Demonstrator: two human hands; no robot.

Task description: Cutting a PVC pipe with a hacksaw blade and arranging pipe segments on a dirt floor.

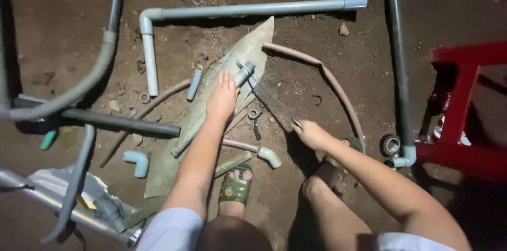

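My left hand point(222, 98) presses a short grey pipe point(243, 73) with a coupling at its end down onto a long pointed board point(248, 45) that lies on the dirt. My right hand point(311, 134) grips a thin saw point(274, 102). Its blurred blade runs up and left to the pipe, just beyond my left fingers. I squat over the board, one foot in a green sandal point(234, 188) near its lower part.
An L-shaped grey pipe point(248, 9) lies beyond the board and a curved brown hose point(338, 88) to its right. At left are a ribbed hose point(79, 90), a black pipe point(119, 122) and an elbow fitting point(137, 161). A red stool point(465, 108), a tape roll point(391, 145) and a dark pipe point(398, 61) are at right.
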